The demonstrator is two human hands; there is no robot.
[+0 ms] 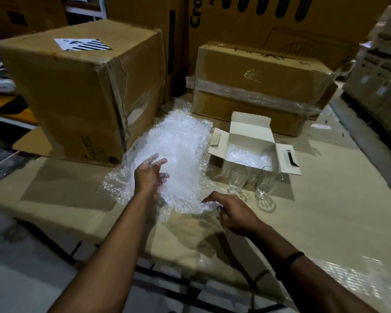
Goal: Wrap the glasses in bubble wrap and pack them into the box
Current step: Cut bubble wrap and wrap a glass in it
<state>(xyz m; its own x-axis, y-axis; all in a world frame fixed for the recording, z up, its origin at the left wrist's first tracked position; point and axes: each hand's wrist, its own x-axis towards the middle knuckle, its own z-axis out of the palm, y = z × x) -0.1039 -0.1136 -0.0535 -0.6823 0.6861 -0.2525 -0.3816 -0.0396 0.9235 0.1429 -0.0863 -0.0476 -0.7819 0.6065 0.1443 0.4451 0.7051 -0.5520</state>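
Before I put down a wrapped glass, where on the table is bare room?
Free: the table left of the bubble wrap, in front of the large brown box; also right of the glasses. Crowded: between bubble wrap and white box.

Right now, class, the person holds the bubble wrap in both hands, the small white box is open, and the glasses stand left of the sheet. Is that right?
Not quite: the head view shows the glasses standing right of the bubble wrap, in front of the small white box. The left hand and right hand do hold the wrap, and the box is open.
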